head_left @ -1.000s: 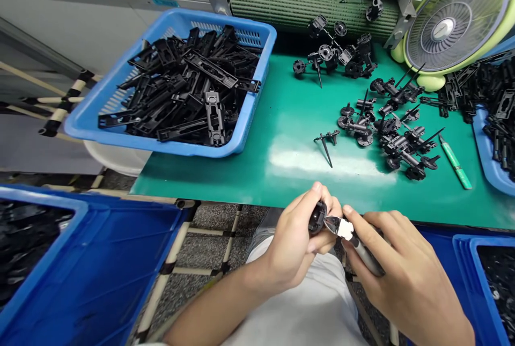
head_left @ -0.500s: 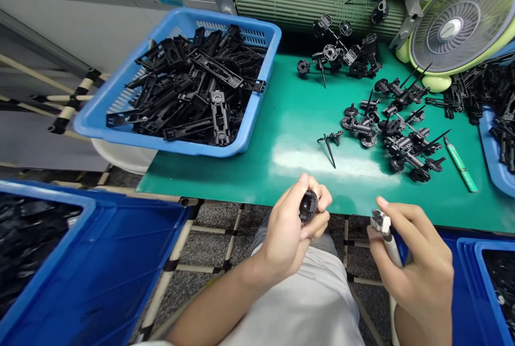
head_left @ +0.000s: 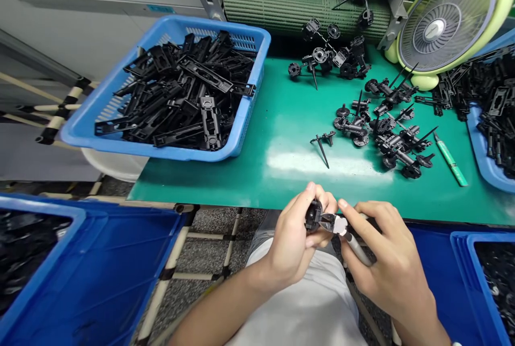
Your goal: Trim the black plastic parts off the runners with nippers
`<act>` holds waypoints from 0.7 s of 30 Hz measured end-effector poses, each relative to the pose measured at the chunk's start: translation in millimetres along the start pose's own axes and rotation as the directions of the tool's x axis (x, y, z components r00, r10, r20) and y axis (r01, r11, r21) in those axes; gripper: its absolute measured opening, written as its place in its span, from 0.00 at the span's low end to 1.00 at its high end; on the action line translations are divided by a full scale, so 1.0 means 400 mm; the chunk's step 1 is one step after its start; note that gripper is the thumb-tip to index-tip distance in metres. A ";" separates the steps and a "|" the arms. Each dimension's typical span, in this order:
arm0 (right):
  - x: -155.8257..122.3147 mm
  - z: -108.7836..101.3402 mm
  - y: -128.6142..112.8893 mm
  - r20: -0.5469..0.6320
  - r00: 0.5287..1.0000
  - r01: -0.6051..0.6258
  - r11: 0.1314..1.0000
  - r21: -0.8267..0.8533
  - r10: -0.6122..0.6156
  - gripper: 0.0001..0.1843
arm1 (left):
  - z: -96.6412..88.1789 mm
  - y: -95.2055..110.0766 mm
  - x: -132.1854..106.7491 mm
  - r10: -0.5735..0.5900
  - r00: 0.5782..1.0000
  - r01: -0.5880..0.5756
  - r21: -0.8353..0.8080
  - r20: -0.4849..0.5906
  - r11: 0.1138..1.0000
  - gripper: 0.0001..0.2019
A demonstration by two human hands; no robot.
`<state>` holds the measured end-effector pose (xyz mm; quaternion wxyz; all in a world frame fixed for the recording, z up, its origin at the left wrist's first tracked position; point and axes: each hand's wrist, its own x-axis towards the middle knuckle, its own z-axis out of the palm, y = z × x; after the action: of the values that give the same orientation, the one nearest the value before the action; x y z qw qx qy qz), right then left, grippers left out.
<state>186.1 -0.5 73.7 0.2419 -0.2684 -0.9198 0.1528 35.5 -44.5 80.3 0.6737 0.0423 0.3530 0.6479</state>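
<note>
My left hand [head_left: 293, 241] pinches a small black plastic part [head_left: 312, 215] between thumb and fingers, just below the near edge of the green table [head_left: 281, 137]. My right hand [head_left: 386, 260] grips a pair of cutters [head_left: 341, 229] with grey handles. The cutter jaws touch the right side of the black part. Both hands sit over my lap, in front of the table edge.
A light blue basket [head_left: 241, 120] full of long black parts stands at the table's left. Loose black moulded parts [head_left: 382, 120] and a green knife [head_left: 450, 159] lie to the right, near a green fan [head_left: 442, 19]. Dark blue bins [head_left: 100, 271] flank my lap.
Half a second ago my hands were apart with the cutters held away. Now my right hand has come back left and the jaws meet the black part again.
</note>
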 end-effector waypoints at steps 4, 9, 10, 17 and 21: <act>-0.008 0.000 -0.011 0.018 0.999 -0.039 0.999 0.038 0.038 0.30 | 0.000 -0.007 0.000 0.020 1.000 -0.020 -0.005 0.024 1.000 0.20; -0.009 -0.007 -0.022 0.018 0.999 -0.035 0.999 0.001 0.035 0.27 | -0.002 -0.008 -0.004 0.006 0.999 -0.006 -0.018 0.045 1.000 0.20; -0.009 -0.010 -0.023 0.022 0.999 -0.031 0.999 -0.016 0.031 0.26 | -0.002 -0.008 -0.005 0.002 0.999 -0.001 -0.022 0.042 1.000 0.20; -0.016 -0.008 -0.012 0.042 0.999 -0.027 0.996 -0.085 0.031 0.25 | 0.003 -0.018 0.001 -0.027 1.000 0.027 -0.015 0.010 1.000 0.19; -0.014 0.032 0.046 -0.043 0.990 -0.124 0.980 0.154 0.132 0.21 | -0.025 -0.001 0.047 0.169 0.985 -0.148 0.304 -0.044 0.941 0.19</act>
<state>191.2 9.1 53.2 0.2756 -0.3117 -0.8797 0.2300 29.1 -31.5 64.7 0.5926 0.1498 0.4655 0.6401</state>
